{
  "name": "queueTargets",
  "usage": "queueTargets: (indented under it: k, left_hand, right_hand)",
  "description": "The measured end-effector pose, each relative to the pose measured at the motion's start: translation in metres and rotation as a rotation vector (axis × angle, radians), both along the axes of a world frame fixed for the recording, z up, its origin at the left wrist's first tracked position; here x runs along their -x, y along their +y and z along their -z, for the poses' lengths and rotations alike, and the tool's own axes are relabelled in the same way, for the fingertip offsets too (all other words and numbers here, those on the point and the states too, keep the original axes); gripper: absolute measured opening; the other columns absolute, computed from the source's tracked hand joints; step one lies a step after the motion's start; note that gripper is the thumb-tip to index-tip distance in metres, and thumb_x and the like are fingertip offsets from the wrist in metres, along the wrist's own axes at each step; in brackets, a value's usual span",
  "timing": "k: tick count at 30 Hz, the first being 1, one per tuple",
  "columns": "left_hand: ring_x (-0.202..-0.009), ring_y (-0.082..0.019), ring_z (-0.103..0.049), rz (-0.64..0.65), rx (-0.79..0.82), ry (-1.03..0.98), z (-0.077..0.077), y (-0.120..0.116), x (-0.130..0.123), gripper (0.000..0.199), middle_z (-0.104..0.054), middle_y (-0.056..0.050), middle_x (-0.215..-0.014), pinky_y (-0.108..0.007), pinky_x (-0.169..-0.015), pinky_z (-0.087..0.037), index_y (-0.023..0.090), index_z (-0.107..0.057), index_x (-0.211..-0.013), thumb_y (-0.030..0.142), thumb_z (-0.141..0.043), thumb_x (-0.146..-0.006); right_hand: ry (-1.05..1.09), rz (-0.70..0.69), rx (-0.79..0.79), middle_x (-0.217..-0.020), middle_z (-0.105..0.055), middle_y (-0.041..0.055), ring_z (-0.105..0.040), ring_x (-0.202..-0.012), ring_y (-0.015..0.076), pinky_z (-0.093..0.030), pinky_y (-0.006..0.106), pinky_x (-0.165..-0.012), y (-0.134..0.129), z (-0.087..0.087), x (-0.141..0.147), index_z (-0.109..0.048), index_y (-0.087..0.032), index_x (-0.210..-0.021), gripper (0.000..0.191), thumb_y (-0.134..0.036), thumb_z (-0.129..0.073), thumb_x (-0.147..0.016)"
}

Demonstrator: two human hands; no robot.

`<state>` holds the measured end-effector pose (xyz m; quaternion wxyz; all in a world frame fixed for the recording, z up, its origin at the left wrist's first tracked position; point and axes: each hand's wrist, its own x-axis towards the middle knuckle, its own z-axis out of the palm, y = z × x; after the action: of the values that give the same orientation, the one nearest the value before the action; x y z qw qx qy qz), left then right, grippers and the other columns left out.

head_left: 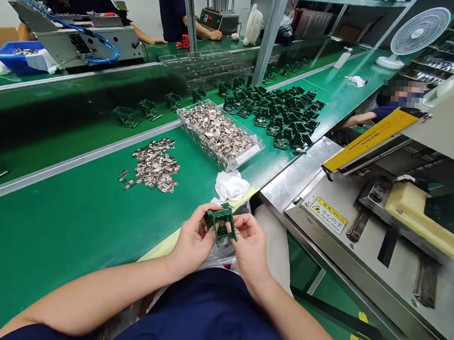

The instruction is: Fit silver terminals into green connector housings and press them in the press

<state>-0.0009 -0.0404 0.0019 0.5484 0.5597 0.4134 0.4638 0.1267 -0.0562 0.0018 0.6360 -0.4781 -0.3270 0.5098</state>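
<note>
Between my two hands, above my lap, is a dark green plastic frame (222, 222) with a square opening. My left hand (194, 240) grips its left side, fingers closed round it. On the other side my right hand (251, 243) pinches the frame's right edge; whether a small part also sits in those fingertips I cannot tell. Ahead lies a loose pile of small silvery metal pieces (156, 166). A clear plastic tray (244, 156) full of similar pieces stands beyond my hands. Behind it, many like green frames (283, 112) are heaped on the green table (87, 222).
At my right is a metal machine (327, 185) with a yellow bar (372, 141) and a warning label. A white cloth (231, 186) lies at the table edge. A metal post (270, 38) rises behind the tray. Co-workers sit across and at the far right, near a fan (420, 32).
</note>
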Motion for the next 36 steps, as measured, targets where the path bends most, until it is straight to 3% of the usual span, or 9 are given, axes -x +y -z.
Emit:
queueTargets:
  k: [3, 5, 8, 11, 18, 23, 26, 30, 36]
  left_hand:
    - [-0.082, -0.015, -0.060, -0.013, 0.006, -0.017, 0.004, 0.010, -0.001, 0.036, -0.063, -0.007, -0.100, -0.028, -0.072, -0.056, 0.018, -0.051, -0.117, 0.033, -0.063, -0.087]
    - [-0.087, -0.016, -0.061, -0.105, -0.018, -0.031, 0.009, 0.021, -0.002, 0.040, -0.062, -0.007, -0.103, -0.029, -0.076, -0.055, 0.018, -0.050, -0.118, 0.035, -0.065, -0.085]
    - [-0.091, -0.016, -0.061, -0.224, -0.075, -0.043, 0.020, 0.036, -0.004, 0.042, -0.062, -0.007, -0.104, -0.029, -0.082, -0.053, 0.018, -0.049, -0.118, 0.036, -0.066, -0.084]
    - [-0.091, -0.016, -0.061, -0.218, -0.088, -0.007, 0.031, 0.042, -0.005, 0.041, -0.062, -0.008, -0.105, -0.028, -0.081, -0.052, 0.018, -0.049, -0.120, 0.035, -0.064, -0.085]
    - [-0.092, -0.016, -0.063, -0.161, -0.096, -0.005, 0.034, 0.041, -0.001, 0.038, -0.064, -0.007, -0.104, -0.028, -0.082, -0.053, 0.019, -0.049, -0.120, 0.031, -0.062, -0.086]
    - [-0.090, -0.016, -0.062, -0.171, -0.064, -0.028, 0.032, 0.041, -0.001, 0.040, -0.063, -0.006, -0.102, -0.028, -0.080, -0.052, 0.019, -0.049, -0.120, 0.032, -0.064, -0.085]
    - [-0.088, -0.016, -0.060, -0.138, -0.042, -0.020, 0.029, 0.037, -0.002, 0.040, -0.062, -0.006, -0.102, -0.028, -0.080, -0.051, 0.019, -0.050, -0.120, 0.036, -0.063, -0.086]
    - [-0.085, -0.015, -0.060, -0.057, -0.017, -0.091, 0.026, 0.031, -0.006, 0.040, -0.061, -0.005, -0.099, -0.028, -0.076, -0.053, 0.021, -0.047, -0.122, 0.039, -0.060, -0.089]
    - [-0.082, -0.015, -0.061, -0.067, -0.091, -0.100, 0.024, 0.026, -0.009, 0.035, -0.061, -0.006, -0.099, -0.026, -0.074, -0.052, 0.021, -0.045, -0.122, 0.034, -0.056, -0.092]
  right_hand:
    - [-0.056, 0.053, 0.018, -0.078, -0.059, -0.0008, -0.058, -0.071, 0.0137, -0.055, 0.026, -0.066, 0.001, 0.019, -0.013, -0.058, -0.020, -0.081, 0.027, -0.037, -0.077, -0.073]
    - [-0.119, 0.052, 0.073, -0.078, -0.059, -0.0003, -0.057, -0.068, 0.0133, -0.056, 0.028, -0.065, 0.001, 0.035, -0.020, -0.060, -0.019, -0.085, 0.030, -0.046, -0.070, -0.079]
    - [-0.203, -0.082, 0.137, -0.066, -0.060, 0.0010, -0.054, -0.056, 0.0130, -0.052, 0.027, -0.053, 0.000, 0.056, -0.019, -0.064, -0.016, -0.079, 0.041, -0.057, -0.061, -0.084]
    - [-0.258, -0.184, 0.099, -0.063, -0.061, 0.0014, -0.053, -0.055, 0.0134, -0.047, 0.026, -0.053, -0.001, 0.065, -0.005, -0.066, -0.016, -0.076, 0.041, -0.056, -0.060, -0.084]
    - [-0.352, -0.180, 0.012, -0.059, -0.054, -0.0017, -0.048, -0.057, 0.0133, -0.042, 0.025, -0.055, 0.001, 0.067, 0.011, -0.060, -0.019, -0.066, 0.041, -0.053, -0.055, -0.089]
    - [-0.350, -0.225, -0.030, -0.070, -0.065, 0.0030, -0.059, -0.063, 0.0164, -0.050, 0.030, -0.062, -0.003, 0.061, -0.010, -0.072, -0.018, -0.087, 0.036, -0.047, -0.051, -0.093]
    - [-0.428, -0.100, -0.094, -0.084, -0.067, 0.0057, -0.062, -0.078, 0.0190, -0.051, 0.033, -0.070, -0.004, 0.043, -0.023, -0.076, -0.022, -0.092, 0.021, -0.036, -0.062, -0.089]
    - [-0.483, 0.132, -0.158, -0.083, -0.058, 0.0035, -0.057, -0.076, 0.0172, -0.050, 0.031, -0.067, 0.004, 0.021, -0.021, -0.076, -0.023, -0.082, 0.006, -0.028, -0.073, -0.080]
    - [-0.560, 0.193, -0.173, -0.114, -0.055, 0.0095, -0.056, -0.108, 0.0243, -0.047, 0.041, -0.092, 0.020, 0.019, 0.007, -0.071, -0.020, -0.080, 0.010, -0.030, -0.071, -0.081]
